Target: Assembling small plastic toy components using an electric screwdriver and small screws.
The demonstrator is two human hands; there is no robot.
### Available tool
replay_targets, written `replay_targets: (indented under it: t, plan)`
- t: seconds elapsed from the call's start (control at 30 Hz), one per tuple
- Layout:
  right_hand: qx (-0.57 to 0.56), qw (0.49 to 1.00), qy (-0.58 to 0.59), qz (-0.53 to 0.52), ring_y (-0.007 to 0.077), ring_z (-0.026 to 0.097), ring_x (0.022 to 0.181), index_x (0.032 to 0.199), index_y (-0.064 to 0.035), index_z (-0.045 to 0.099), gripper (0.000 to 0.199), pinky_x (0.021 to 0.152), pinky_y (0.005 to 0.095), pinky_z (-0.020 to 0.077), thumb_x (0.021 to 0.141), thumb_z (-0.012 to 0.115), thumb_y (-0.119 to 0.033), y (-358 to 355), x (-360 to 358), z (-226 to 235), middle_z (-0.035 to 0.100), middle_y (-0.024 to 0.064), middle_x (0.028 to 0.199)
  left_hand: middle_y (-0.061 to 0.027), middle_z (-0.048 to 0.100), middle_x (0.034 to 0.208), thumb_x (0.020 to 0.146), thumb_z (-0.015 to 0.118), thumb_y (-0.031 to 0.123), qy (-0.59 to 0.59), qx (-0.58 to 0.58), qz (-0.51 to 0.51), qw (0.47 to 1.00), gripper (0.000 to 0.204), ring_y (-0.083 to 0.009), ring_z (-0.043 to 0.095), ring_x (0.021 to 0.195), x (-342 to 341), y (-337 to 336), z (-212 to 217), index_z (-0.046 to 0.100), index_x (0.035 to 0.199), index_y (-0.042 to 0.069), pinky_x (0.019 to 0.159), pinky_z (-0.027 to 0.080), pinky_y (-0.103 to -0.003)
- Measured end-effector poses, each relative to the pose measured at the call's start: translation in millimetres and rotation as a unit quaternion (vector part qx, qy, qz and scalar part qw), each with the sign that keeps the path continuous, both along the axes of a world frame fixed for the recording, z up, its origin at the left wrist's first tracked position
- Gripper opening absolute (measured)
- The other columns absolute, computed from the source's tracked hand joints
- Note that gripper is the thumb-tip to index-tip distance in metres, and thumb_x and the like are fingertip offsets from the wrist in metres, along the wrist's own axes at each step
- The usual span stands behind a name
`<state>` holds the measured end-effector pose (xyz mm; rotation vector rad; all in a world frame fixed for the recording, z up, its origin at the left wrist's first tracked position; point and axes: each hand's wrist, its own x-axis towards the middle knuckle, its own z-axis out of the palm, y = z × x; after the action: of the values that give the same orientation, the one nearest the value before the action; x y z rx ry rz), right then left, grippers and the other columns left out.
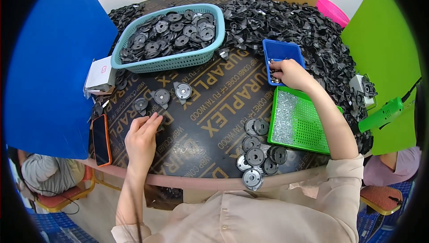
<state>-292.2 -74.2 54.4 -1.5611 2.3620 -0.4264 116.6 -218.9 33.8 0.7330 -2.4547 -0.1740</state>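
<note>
My left hand point(142, 142) is over the left side of the table, its fingers drawn together above a dark round part that they mostly hide. Just beyond it, three black disc-shaped parts with tabs lie in a slanting row: one disc point(140, 104), a second point(161, 97) and a third point(183, 91). My right hand point(291, 74) reaches into a blue bin point(283, 50) holding small metal pieces, its fingertips pinched; what they hold, if anything, is too small to make out. Below that arm stands a green basket point(318, 131) with many small silvery pieces.
A teal basket point(165, 65) full of black discs stands at the back left. Loose black parts point(286, 19) are heaped behind and to the right. More discs point(255, 156) lie by the front edge. An orange-edged phone point(101, 140) and green handheld tool point(382, 114) flank the work area.
</note>
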Motion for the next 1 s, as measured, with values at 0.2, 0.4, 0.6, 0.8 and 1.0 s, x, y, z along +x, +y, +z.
replay_targets:
  t: [0.2, 0.4, 0.6, 0.8, 1.0]
  plan:
    - [-0.038, 0.996, 0.074, -0.021, 0.0300, 0.067, 0.078, 0.087, -0.0010, 0.071, 0.013, 0.070, 0.0368, 0.0521, 0.077, 0.068, -0.009, 0.0, 5.7, -2.1, 0.069, 0.0163, 0.084, -0.0169, 0.057, 0.129, 0.069, 0.057, -0.011, -0.131, -0.101, -0.027, 0.986, 0.044, -0.0326, 0.054, 0.117, 17.5, -4.6, 4.5, 0.066, 0.110, 0.001, 0.095, 0.047, -0.041]
    - [-0.133, 0.988, 0.047, -0.070, 0.0236, 0.066, 0.069, 0.083, -0.0005, 0.070, 0.016, 0.065, 0.0336, 0.0505, 0.078, 0.073, -0.015, 4.6, 2.2, 3.9, 0.068, 0.0146, 0.075, -0.0118, 0.061, 0.119, 0.075, 0.072, 0.008, -0.041, 0.075, -0.213, 0.973, 0.037, -0.0311, 0.056, 0.109, -29.4, 63.8, 15.5, 0.065, 0.111, 0.005, 0.091, 0.048, -0.040]
    - [-0.147, 0.984, 0.050, -0.089, 0.0185, 0.065, 0.067, 0.085, -0.0008, 0.071, 0.015, 0.066, 0.0309, 0.0505, 0.079, 0.074, -0.014, 18.0, -3.3, 12.2, 0.068, 0.0127, 0.073, -0.0067, 0.060, 0.103, 0.074, 0.072, 0.009, -0.037, 0.212, -0.307, 0.927, 0.036, -0.0265, 0.056, 0.093, -81.8, 116.3, 8.3, 0.066, 0.110, 0.008, 0.080, 0.047, -0.038]
    - [-0.198, 0.973, -0.009, -0.122, 0.0136, 0.063, 0.066, 0.088, -0.0020, 0.072, 0.013, 0.066, 0.0292, 0.0503, 0.079, 0.073, -0.011, 44.5, 21.6, 44.3, 0.070, 0.0082, 0.075, -0.0123, 0.063, 0.118, 0.076, 0.056, 0.010, -0.062, 0.075, -0.427, 0.899, 0.036, -0.0270, 0.055, 0.114, -99.5, 109.3, 0.2, 0.064, 0.110, 0.000, 0.094, 0.047, -0.038]
    - [-0.332, 0.941, 0.015, 0.057, 0.0180, 0.066, 0.084, 0.086, -0.0042, 0.069, 0.008, 0.068, 0.0284, 0.0512, 0.079, 0.071, -0.008, 79.6, 86.4, 49.2, 0.070, 0.0056, 0.093, -0.0132, 0.067, 0.108, 0.093, 0.059, 0.008, 0.101, 0.754, -0.206, 0.615, 0.026, -0.0214, 0.068, 0.095, -121.0, 90.1, 28.0, 0.059, 0.116, -0.005, 0.083, 0.055, -0.030]
